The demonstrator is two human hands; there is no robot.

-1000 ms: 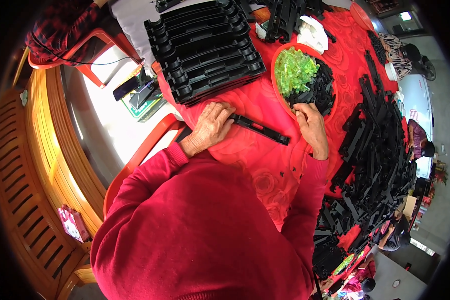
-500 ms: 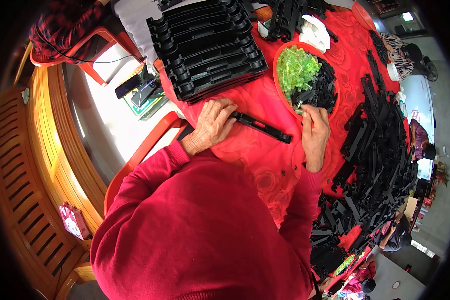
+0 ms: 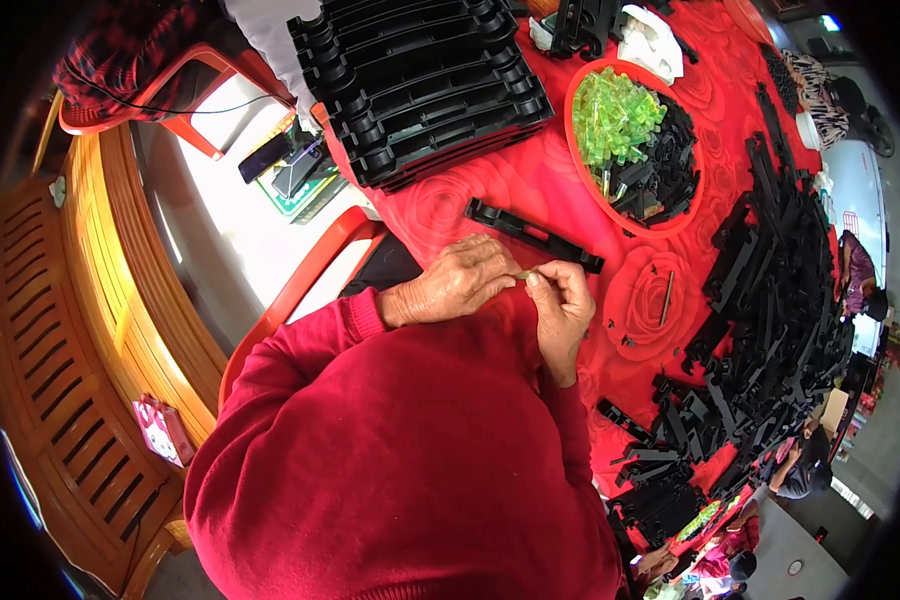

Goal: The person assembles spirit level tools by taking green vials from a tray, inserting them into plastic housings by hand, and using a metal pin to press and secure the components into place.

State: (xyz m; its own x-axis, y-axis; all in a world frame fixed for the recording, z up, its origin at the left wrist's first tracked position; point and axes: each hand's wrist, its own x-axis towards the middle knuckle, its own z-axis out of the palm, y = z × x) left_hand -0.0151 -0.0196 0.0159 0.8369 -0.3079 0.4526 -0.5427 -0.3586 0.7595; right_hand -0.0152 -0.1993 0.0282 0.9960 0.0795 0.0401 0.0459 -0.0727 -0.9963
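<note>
My left hand (image 3: 460,280) and my right hand (image 3: 564,308) meet fingertip to fingertip close to my body, at the table's near edge. Both are closed in a pinch on a small pale green plastic piece (image 3: 523,275), mostly covered by the fingers. Just beyond them, a slim black plastic bar (image 3: 535,236) lies untouched on the red cloth. An orange-rimmed bowl (image 3: 572,120) stands farther off to the right. Clear green plastic pieces (image 3: 618,115) fill its left side, and small black parts (image 3: 668,170) the rest.
Neatly stacked black plastic bars (image 3: 420,90) stand at the far left of the table. A large loose heap of black bars (image 3: 770,300) covers the right side. A thin metal rod (image 3: 667,298) lies on the rose-patterned cloth (image 3: 630,275). Beside me is a red chair (image 3: 300,290).
My left hand has let go of the black bar and drawn back toward me. From the bowl's edge, my right hand has brought the small green piece to my left fingertips.
</note>
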